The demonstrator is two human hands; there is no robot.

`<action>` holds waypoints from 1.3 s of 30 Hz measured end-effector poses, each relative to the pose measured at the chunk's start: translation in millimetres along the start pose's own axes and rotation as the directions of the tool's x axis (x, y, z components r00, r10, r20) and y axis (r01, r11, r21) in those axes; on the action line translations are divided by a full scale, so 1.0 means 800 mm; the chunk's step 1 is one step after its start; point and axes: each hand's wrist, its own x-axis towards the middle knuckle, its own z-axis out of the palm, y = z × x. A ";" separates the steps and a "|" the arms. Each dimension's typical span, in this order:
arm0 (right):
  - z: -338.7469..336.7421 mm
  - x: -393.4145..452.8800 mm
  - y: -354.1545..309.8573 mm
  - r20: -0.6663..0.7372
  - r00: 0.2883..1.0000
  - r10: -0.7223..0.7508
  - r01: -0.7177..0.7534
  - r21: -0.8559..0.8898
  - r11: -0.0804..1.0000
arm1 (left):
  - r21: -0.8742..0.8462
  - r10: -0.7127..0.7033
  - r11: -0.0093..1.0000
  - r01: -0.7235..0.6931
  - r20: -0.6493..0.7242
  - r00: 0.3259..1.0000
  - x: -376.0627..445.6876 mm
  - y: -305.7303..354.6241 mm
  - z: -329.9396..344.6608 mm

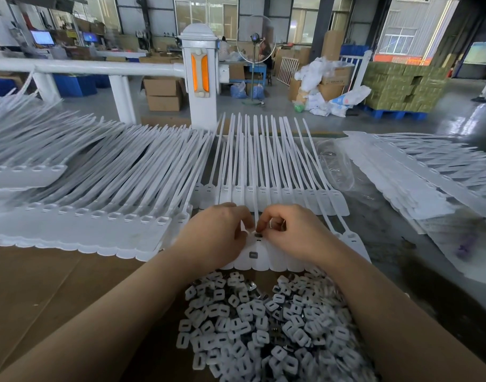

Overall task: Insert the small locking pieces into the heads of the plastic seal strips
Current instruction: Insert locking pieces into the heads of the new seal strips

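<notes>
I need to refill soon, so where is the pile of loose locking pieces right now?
In the head view, the pile of locking pieces lies at bottom centre on the brown cardboard, between the person's forearms, just below the seal strip heads being worked on.

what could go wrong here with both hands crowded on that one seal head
1. The right hand and left hand hide the seal head, so the dark locking piece may seat crooked unnoticed.
2. The forearms hang over the pile of locking pieces; drawing back could scatter them.
3. The neighbouring strips lie loose and could shift.
</notes>
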 end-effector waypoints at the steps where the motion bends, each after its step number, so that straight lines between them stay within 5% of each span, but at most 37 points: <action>1: 0.000 0.000 0.000 -0.004 1.000 0.007 -0.007 -0.001 1.000 | -0.005 0.001 1.000 -0.001 -0.001 1.000 0.000 -0.001 0.000; 10: 0.000 0.002 0.001 -0.013 0.997 0.070 -0.069 0.046 0.997 | -0.242 0.039 0.970 0.016 0.221 0.974 0.003 -0.008 -0.019; 19: -0.001 0.001 -0.001 -0.009 0.998 0.064 -0.064 0.026 0.998 | -0.159 0.086 0.987 -0.029 0.362 0.928 -0.001 0.006 -0.018; 39: 0.000 0.002 -0.002 -0.014 0.996 0.085 -0.085 0.033 0.996 | -0.072 0.163 0.987 -0.147 0.353 0.921 -0.001 0.014 -0.016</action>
